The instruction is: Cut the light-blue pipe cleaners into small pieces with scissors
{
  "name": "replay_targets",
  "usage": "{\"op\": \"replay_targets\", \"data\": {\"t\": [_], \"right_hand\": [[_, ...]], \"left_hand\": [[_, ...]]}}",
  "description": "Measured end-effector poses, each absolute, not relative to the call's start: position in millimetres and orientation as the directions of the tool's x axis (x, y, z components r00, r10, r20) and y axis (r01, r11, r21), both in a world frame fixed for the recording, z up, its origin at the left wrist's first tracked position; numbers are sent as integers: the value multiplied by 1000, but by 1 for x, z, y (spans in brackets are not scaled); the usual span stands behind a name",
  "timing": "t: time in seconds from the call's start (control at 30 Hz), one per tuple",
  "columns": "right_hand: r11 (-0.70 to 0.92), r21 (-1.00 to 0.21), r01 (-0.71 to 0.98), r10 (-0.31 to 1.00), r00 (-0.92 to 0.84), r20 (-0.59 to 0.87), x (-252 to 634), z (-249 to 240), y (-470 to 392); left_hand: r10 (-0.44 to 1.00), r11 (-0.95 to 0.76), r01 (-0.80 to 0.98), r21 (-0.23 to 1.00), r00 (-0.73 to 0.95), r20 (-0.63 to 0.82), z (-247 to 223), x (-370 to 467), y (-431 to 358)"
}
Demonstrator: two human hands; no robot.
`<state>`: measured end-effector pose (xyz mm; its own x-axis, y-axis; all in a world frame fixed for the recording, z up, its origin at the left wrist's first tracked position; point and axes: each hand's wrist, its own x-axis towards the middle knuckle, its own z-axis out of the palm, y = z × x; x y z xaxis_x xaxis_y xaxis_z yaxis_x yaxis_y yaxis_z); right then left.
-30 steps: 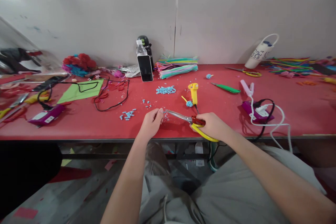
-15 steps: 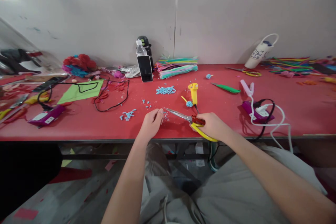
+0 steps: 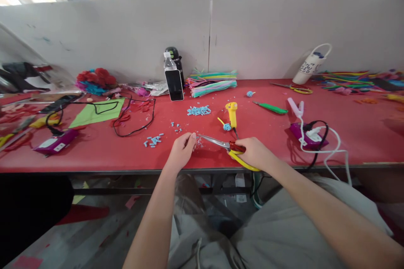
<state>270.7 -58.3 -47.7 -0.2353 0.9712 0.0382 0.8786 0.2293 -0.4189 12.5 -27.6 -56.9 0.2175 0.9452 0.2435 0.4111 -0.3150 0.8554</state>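
Observation:
My right hand [image 3: 252, 151] grips the red and yellow handles of a pair of scissors [image 3: 221, 143], whose blades point left. Just left of the blade tips, my left hand [image 3: 183, 148] is closed in a pinch; anything between its fingertips is too small to make out. Tiny blue scraps lie on the red table [image 3: 120, 151] around the tips. Short blue pieces [image 3: 154, 141] are scattered left of my left hand, and a denser blue pile [image 3: 198, 110] lies farther back. A blue fuzzy ball on a yellow stem [image 3: 227, 127] rests beside a yellow glue gun [image 3: 232, 113].
Bundled fuzzy stems [image 3: 213, 84], a phone [image 3: 174, 85] and bottles stand or lie near the grey partition [image 3: 132, 38]. To the right are green tweezers [image 3: 274, 108], a purple power strip [image 3: 307, 136] and white cable. A black cable loops over green paper [image 3: 97, 112] at left.
The camera view has tilted slightly, so the table and objects appear a little lower. Both hands hold nearly the same pose beside the scissors.

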Motion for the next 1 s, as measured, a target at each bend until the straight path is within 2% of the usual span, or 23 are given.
{"op": "replay_targets", "data": {"t": [0.27, 1.0], "right_hand": [[230, -478, 848, 970, -237, 47, 274, -46, -62], [208, -437, 875, 972, -235, -8, 272, -47, -58]], "left_hand": [[933, -345, 408, 846, 246, 262, -54, 11, -28], [939, -333, 387, 860, 219, 265, -56, 12, -28]]}}
